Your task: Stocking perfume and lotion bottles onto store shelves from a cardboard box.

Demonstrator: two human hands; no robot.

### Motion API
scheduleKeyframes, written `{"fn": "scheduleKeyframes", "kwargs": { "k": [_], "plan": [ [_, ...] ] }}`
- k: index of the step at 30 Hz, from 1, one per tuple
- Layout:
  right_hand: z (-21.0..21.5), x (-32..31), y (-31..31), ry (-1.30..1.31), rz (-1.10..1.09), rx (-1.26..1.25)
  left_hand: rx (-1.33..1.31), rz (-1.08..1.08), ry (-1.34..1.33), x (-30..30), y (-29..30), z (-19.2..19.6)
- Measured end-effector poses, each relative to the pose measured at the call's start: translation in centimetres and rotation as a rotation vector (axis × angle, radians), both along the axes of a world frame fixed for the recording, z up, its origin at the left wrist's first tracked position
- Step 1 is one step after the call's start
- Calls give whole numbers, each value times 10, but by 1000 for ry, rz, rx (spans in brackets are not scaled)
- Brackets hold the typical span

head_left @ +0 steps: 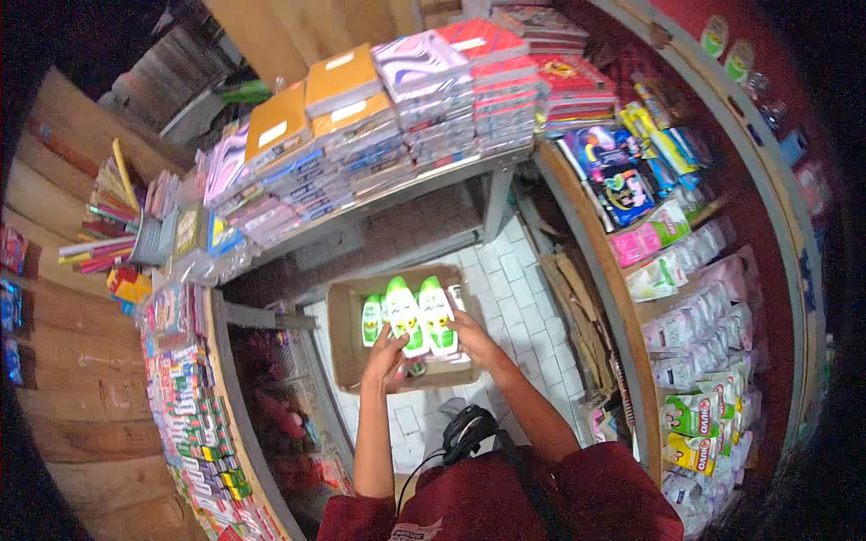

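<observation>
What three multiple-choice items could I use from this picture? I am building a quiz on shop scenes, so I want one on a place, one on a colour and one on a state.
1. Where does the open brown cardboard box sit?
A. on the white tiled floor
B. on the grey metal table
C. on a wall shelf

2. What colour are the caps of the white plastic bottles?
A. red
B. green
C. blue

3. What are the hands doing?
A. hanging empty
B. both holding bottles over the box
C. closing the flaps

Answers: 1 A, the box rests on tiles below the table. 2 B, the bottle tops are green. 3 B, the left hand and right hand grip the bottles from either side.
</observation>
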State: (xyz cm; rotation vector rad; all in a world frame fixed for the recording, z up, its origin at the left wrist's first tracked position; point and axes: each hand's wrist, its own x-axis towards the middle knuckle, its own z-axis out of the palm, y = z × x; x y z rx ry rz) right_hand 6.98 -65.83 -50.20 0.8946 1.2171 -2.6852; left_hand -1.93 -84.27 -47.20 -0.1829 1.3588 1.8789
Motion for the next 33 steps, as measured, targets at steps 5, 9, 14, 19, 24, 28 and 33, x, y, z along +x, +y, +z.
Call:
{"fn": "scheduleKeyframes", "kwargs": {
  "k": [5,9,14,19,24,28,33],
  "plan": [
    [78,42,66,88,-193,-71,235,-101,-21,22,78,60],
    [126,71,130,224,-292,-12,314,-183,4,41,162,97],
    [180,102,203,353,-365,61,339,-250,160,64,257,142],
    [239,121,258,503,-560,263,390,-377,363,64,333,195],
    [286,125,310,526,-695,418,524,-461,484,64,409,246],
    [317,125,350,597,-784,579,614,-547,515,56,473,282],
    [367,108,399,631,-875,773,719,-738,575,26,559,333]
  ]
}}
